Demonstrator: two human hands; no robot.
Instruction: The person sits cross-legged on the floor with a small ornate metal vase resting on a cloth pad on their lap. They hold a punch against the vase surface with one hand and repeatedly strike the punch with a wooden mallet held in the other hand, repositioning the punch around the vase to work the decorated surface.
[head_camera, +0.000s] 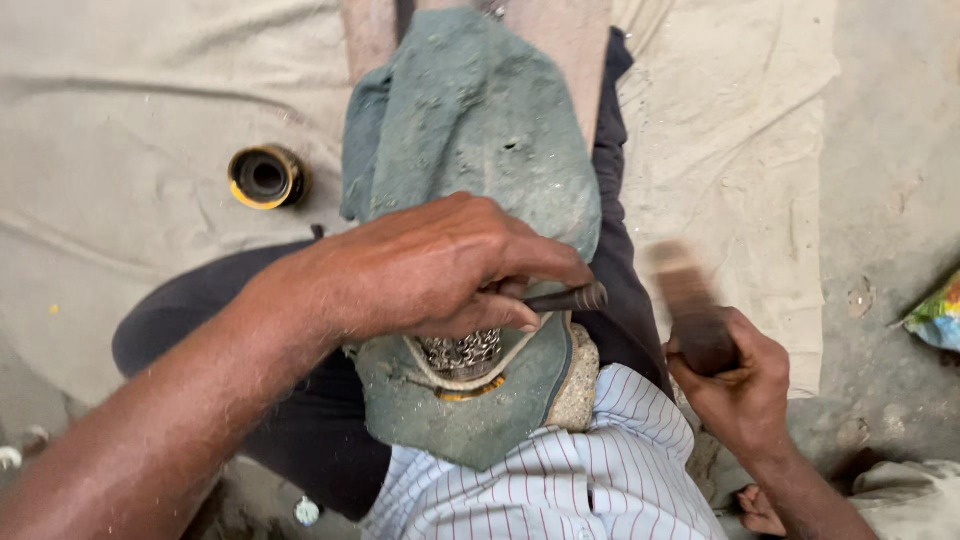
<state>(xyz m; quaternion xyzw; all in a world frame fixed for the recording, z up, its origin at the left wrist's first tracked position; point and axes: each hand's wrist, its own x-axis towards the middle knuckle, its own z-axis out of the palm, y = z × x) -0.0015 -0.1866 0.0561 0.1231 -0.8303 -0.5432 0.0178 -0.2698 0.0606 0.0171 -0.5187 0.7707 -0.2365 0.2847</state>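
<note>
Two hands at work over a lap: left hand (440, 265) clenched around a dark metal punch (570, 298), tip laid across a patterned silver piece (462, 351) nested in a dusty green cloth (470, 130); right hand (735, 385) gripped tight on a blurred wooden mallet (690, 305). Best done, by the look of it, with punch held steady and blows kept square. Farther off, a round yellow-rimmed tin (265, 177) on beige sheeting (120, 120).

A yellow-rimmed tin (265, 177) lies far left on a beige sheet (130, 120); a colourful wrapper (938, 315) lies right.
</note>
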